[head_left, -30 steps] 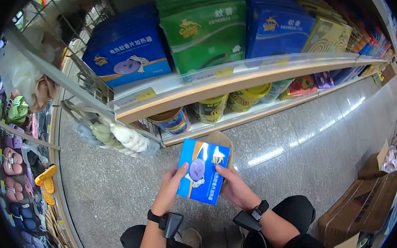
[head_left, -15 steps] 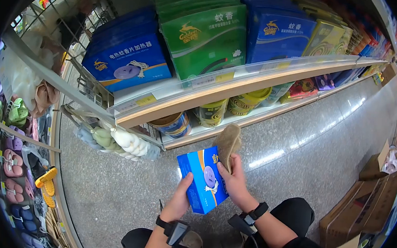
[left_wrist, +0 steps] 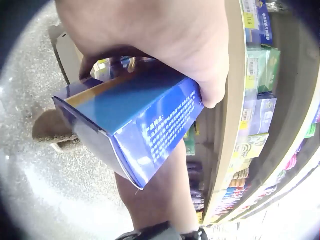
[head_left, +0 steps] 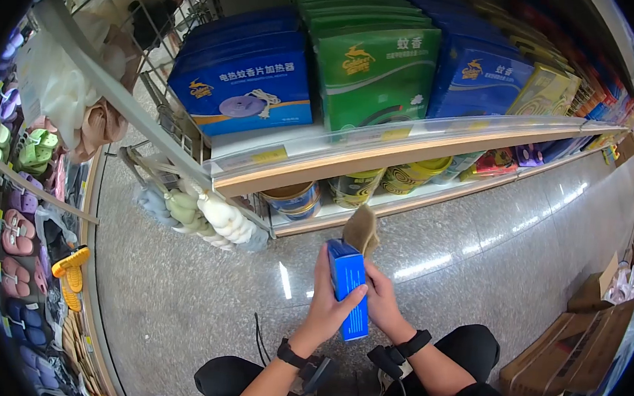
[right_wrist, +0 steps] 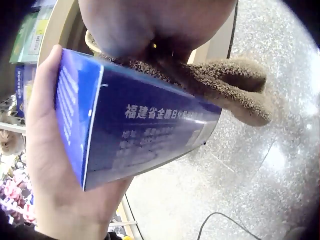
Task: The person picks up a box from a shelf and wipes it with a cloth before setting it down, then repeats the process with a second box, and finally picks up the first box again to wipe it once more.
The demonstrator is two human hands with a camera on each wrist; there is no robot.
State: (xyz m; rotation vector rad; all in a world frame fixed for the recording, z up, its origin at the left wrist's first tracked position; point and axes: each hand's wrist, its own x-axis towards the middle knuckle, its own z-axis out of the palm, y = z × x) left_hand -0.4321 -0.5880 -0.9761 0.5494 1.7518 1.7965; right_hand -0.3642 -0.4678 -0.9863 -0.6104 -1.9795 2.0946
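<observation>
A blue box (head_left: 351, 294) is held on its edge between both hands, its narrow printed side facing up in the head view. My left hand (head_left: 329, 303) grips it, thumb across the narrow side and fingers on the far face. On its right, my right hand (head_left: 385, 302) pinches a brown fuzzy cloth item (head_left: 361, 230), which sticks out beyond the box. In the right wrist view the fuzzy item (right_wrist: 240, 90) lies folded against the box (right_wrist: 145, 120), under the right hand (right_wrist: 155, 25). The left wrist view shows the box (left_wrist: 135, 115) beneath the left hand (left_wrist: 160, 35).
Ahead stands a shelf (head_left: 410, 149) with blue boxes (head_left: 244, 80), green packs (head_left: 375, 76) and tubs (head_left: 355, 188) below. Hanging plush-like items (head_left: 219, 216) are at its left end. Slippers (head_left: 18, 234) line the left rack; cardboard boxes (head_left: 569, 352) sit on the right floor.
The blue box has turned from its broad picture face to its narrow side. My left thumb has moved onto that side, and the head view has shifted slightly left.
</observation>
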